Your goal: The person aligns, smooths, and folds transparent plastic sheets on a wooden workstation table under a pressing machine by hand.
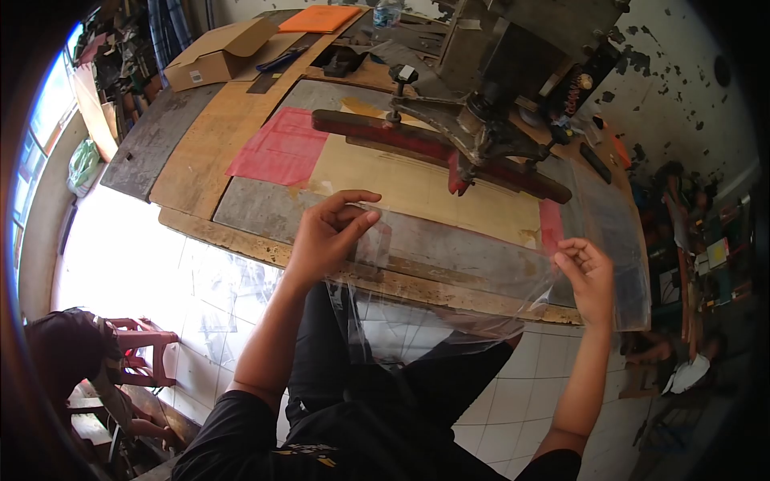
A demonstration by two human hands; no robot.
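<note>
A clear plastic sheet [449, 321] hangs between my two hands over the table's front edge and my lap. My left hand [333, 228] pinches it at the left, thumb against fingers. At the right, my right hand [585, 272] grips its other side between thumb and fingertips. Beyond the hands, a yellowish sheet [417, 184] lies on the table with a pink-red piece [277, 148] at its left end. Over that sheet sits a long dark-red press bar [361, 128] attached to a heavy metal machine [481, 112].
A cardboard box [216, 56], an orange folder [321, 18] and a plastic bottle [387, 14] stand at the back left. More clear plastic [626, 240] drapes over the table's right side. Other people sit low at the left [72, 361] and right.
</note>
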